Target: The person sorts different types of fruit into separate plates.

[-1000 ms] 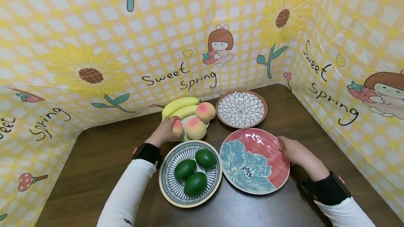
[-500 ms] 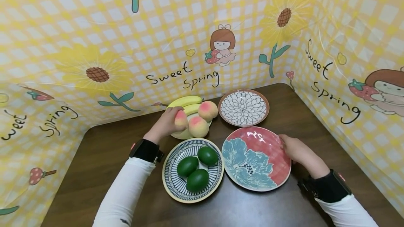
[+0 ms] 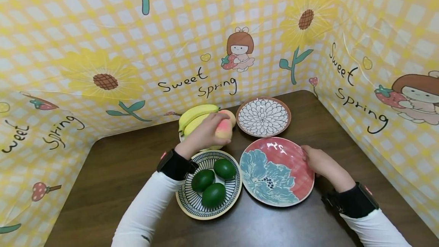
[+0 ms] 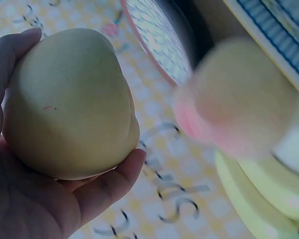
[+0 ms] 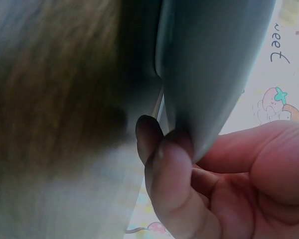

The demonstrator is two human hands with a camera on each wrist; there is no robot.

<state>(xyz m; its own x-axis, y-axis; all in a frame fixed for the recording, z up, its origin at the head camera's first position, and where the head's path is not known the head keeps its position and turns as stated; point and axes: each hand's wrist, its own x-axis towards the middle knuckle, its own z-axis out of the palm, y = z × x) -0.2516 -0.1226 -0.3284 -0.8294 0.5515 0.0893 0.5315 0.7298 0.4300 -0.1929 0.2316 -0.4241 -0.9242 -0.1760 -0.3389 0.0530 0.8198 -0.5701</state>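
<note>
My left hand (image 3: 210, 129) grips a pink-and-yellow peach (image 3: 223, 129) and holds it up over the fruit plate, between the bananas (image 3: 195, 114) and the pink plate with a blue flower (image 3: 274, 172). In the left wrist view the peach (image 4: 70, 104) fills my palm, and a second peach (image 4: 234, 99) shows blurred beyond it. My right hand (image 3: 310, 157) pinches the pink plate's right rim; its fingers (image 5: 169, 169) curl under the plate's grey underside (image 5: 209, 64).
A striped plate (image 3: 188, 203) with three green fruits (image 3: 214, 193) sits near my left forearm. A brown-rimmed patterned plate (image 3: 263, 116) stands at the back. Another peach (image 3: 230, 115) lies behind my hand. Yellow checked walls (image 3: 103, 48) close in the brown table (image 3: 109, 170) on three sides.
My left hand lifted the peach off the fruit plate and carried it right, toward the pink plate. The right hand stayed on the pink plate's rim.
</note>
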